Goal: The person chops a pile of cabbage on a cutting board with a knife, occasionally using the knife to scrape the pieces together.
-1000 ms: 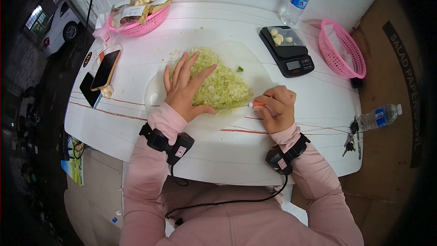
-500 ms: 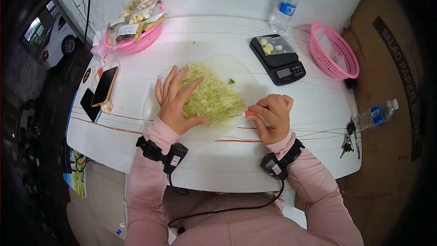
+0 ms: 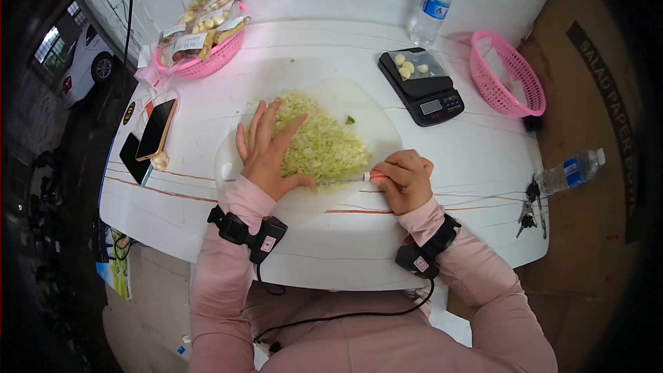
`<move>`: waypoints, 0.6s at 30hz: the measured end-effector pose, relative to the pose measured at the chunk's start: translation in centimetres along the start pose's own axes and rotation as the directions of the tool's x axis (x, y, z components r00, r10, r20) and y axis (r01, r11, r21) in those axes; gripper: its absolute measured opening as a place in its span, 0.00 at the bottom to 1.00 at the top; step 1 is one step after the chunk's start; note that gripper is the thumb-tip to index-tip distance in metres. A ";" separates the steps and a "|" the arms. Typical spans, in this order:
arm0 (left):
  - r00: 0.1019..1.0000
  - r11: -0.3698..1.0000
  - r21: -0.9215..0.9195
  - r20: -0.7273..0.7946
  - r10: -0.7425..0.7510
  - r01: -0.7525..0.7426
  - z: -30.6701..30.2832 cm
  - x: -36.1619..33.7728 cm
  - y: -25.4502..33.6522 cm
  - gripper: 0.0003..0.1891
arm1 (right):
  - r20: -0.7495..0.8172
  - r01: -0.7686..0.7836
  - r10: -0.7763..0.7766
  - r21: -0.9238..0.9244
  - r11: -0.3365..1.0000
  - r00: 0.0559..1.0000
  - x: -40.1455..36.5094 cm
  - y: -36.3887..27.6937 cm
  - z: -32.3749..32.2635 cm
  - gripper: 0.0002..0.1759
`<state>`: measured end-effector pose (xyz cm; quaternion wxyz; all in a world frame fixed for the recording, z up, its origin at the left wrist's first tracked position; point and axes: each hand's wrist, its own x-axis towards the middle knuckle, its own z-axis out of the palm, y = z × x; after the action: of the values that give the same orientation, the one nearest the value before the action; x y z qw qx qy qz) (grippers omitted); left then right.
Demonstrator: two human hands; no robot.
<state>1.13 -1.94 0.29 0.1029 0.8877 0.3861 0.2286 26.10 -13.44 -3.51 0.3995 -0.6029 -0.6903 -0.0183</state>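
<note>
Finely chopped pale green vegetable lies heaped on a translucent white cutting board. My right hand is closed around the red-and-white handle of a knife at the right side of the heap. The thin blade points left along the heap's near edge and is hard to make out. My left hand rests over the left part of the heap with its fingers spread, its thumb near the blade's far end.
Behind the board are a black scale with bagged garlic cloves, a bottle and a pink basket. Another pink basket holds packets. Phones lie left; keys and a bottle lie right.
My right hand has shifted slightly left and down with the knife, and its fingers look a little more curled in. My left hand has hardly moved.
</note>
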 end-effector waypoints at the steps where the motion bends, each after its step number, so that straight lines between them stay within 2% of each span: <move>1: 1.000 1.000 0.011 -0.013 -0.012 0.012 0.0 0.1 0.0 0.56 | 0.029 -0.025 0.025 0.015 1.000 0.999 0.0 0.4 0.3 0.10; 6: 0.999 1.000 -0.004 -0.050 0.004 -0.004 -0.2 0.0 -0.1 0.56 | 0.044 -0.022 0.020 0.048 0.999 0.999 0.5 0.1 -0.2 0.10; 11: 0.992 1.000 -0.017 -0.123 0.015 -0.017 -0.8 0.2 -0.1 0.55 | -0.107 0.143 -0.145 -0.028 0.989 0.984 1.9 -1.1 -1.2 0.10; 14: 0.990 1.000 0.003 -0.136 0.029 -0.029 -0.7 0.1 -0.2 0.56 | -0.109 0.194 -0.205 -0.103 0.976 0.973 2.0 -1.5 -1.5 0.10; 16: 0.998 1.000 -0.031 -0.069 -0.004 0.002 -0.3 0.0 -0.2 0.53 | -0.079 0.173 -0.182 -0.107 0.979 0.980 1.9 -1.2 -1.2 0.09; 18: 0.998 1.000 -0.020 -0.064 -0.017 0.016 -0.2 0.0 0.1 0.53 | -0.051 0.148 -0.154 -0.112 0.983 0.987 1.7 -0.7 -0.6 0.09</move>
<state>1.09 -2.00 0.53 0.1010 0.8756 0.3944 0.2600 25.88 -12.53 -1.75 0.3843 -0.5686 -0.7199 -0.1035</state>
